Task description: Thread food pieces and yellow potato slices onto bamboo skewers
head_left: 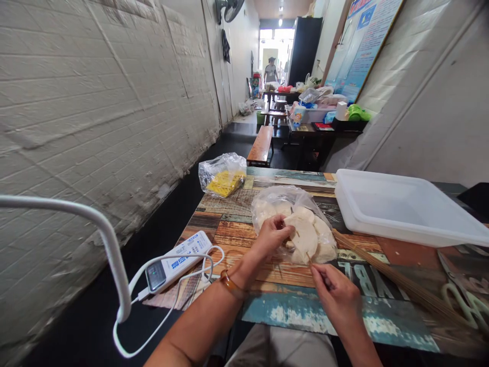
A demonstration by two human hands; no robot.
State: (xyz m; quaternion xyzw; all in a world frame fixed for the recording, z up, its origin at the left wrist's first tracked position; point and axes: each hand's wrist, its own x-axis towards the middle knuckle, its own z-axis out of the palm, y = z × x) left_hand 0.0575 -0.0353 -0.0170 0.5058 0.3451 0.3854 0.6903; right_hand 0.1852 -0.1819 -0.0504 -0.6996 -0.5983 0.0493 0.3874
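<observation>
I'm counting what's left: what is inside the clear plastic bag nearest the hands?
The plastic bag holds several pale, rounded pieces. The left hand and the piece it grips cover the bag's middle, so what lies beneath them can't be seen.

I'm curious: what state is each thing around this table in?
Flat pale piece: pierced by thin stick.
Left hand: gripping the piece.
Right hand: pinching the stick.
Clear bag: holding more pale pieces.
Yellow item: inside clear plastic.
Power bank: cable plugged in.
White tub: uncovered.
Stick bundle: lying flat.
Scissors: lying down, blade opening unclear.
</observation>
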